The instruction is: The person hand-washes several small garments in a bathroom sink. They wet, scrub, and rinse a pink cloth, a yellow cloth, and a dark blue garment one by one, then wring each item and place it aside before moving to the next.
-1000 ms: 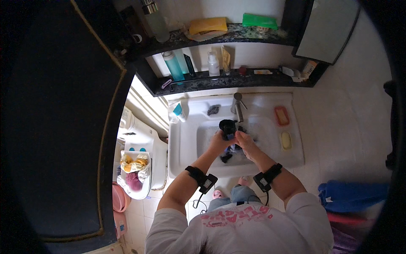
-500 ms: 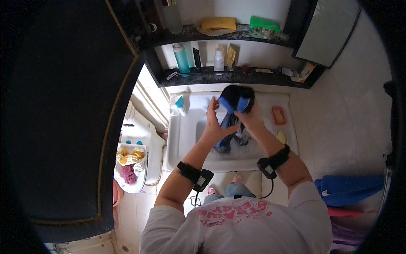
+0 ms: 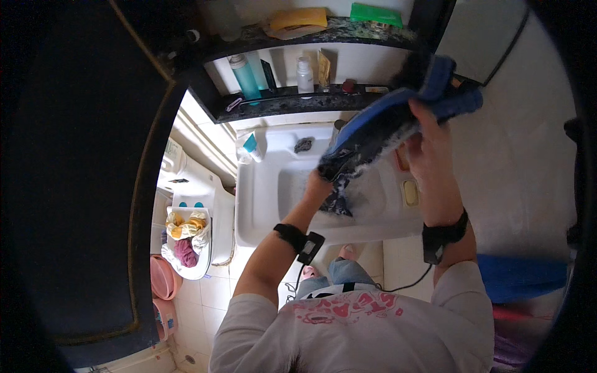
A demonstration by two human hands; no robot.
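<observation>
A wet black garment with blue bands [image 3: 373, 133] is stretched up to the right above the white sink [image 3: 261, 230]. My left hand [image 3: 317, 186] is closed round its lower, bunched end, just over the basin. Farther up, my right hand [image 3: 429, 152] grips the garment near the blue bands, right of the sink; motion blurs the upper end. Whitish suds cling to the garment's lower side. Below my left hand, dark patterned cloth [image 3: 336, 204] lies in the soapy basin; I cannot tell whether it belongs to the same garment.
A soap bar [image 3: 410, 193] lies on the sink's right rim, beside a red soap dish [image 3: 401, 158] partly behind my right hand. A tube [image 3: 252, 148] stands at the left rim. Bottles line the dark shelf [image 3: 273, 107]. Clothes [image 3: 185, 239] are piled on the toilet at left.
The garment, bunched over the basin before, is now lifted and stretched up to the right. My right hand has moved up and right; my left hand has closed on the lower end.
</observation>
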